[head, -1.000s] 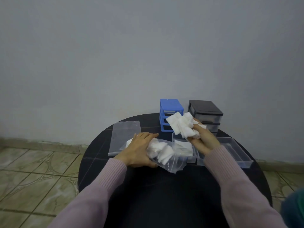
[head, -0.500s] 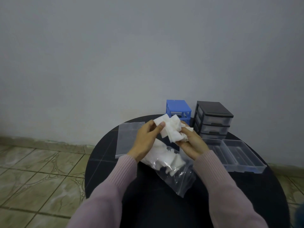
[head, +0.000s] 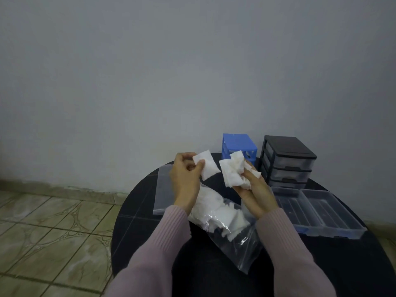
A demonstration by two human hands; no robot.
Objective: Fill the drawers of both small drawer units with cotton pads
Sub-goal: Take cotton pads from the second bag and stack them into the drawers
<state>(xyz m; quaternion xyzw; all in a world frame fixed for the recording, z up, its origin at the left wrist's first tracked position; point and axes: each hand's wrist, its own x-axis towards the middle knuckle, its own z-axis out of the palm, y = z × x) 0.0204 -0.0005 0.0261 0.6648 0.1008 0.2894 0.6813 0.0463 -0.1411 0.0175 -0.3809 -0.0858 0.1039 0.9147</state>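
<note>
The cotton pads are split three ways. One single pad (head: pixel 206 167) is pinched between thumb and fingers of the left hand (head: pixel 186 181), held up above the worktop (head: pixel 353 264). A loose bunch of pads (head: pixel 234 172) sits in the right hand (head: pixel 256 192), whose fingers curl round its lower edge. The rest lie in the clear plastic bag (head: pixel 227 224) on the worktop beneath both wrists.

The pads look very light, soft and floppy, and they cling to one another, so a bunch probably sheds pieces if held loosely. A gentle pinch at a corner or edge should lift one cleanly; squeezing harder would only crumple it.

Beyond the hands, at the far right, stand the blue drawer unit (head: pixel 239 146) and the black drawer unit (head: pixel 287 161). Two clear drawers (head: pixel 317 213) lie pulled out on the worktop to the right, with no pads visible in them. A flat empty bag (head: pixel 164 189) lies to the left.

Half a second ago both hands met on the one bunch; now the left has drawn a pad away, leaving a gap between the hands.
</note>
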